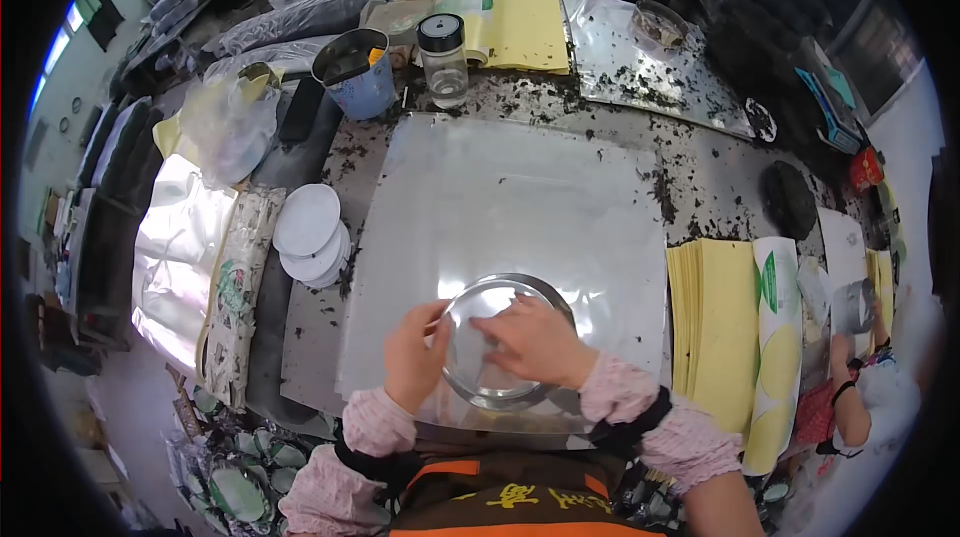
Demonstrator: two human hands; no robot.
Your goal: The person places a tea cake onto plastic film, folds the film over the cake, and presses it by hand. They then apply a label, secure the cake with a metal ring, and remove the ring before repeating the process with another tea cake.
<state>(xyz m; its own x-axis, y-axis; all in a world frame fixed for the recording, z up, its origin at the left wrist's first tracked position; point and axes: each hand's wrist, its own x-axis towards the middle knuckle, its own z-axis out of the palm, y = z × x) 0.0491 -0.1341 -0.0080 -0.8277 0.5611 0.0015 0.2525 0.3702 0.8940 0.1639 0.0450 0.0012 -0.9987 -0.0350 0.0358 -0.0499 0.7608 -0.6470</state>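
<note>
A shallow round metal ring (pixel 572 315) stands on a shiny clear sheet (pixel 520 197) that covers the middle of the table, and a pale, glossy disc (pixel 468 362) shows inside it. My left hand (pixel 415 355) is closed on the ring's left rim, thumb toward the inside. Reaching in from the right, my right hand (pixel 540 339) has its fingers apart, with the fingertips on the disc's surface. Several white round discs (pixel 308 220) lie in a loose pile to the left of the sheet.
Yellow paper sheets (pixel 715 327) lie at the right. Behind are a blue bucket (pixel 362 87), a lidded clear jar (pixel 446 72) and a silvery sheet (pixel 640 67) strewn with dark flakes. A dark round lump (pixel 788 199) sits at back right. Another person's arm (pixel 850 402) shows at far right.
</note>
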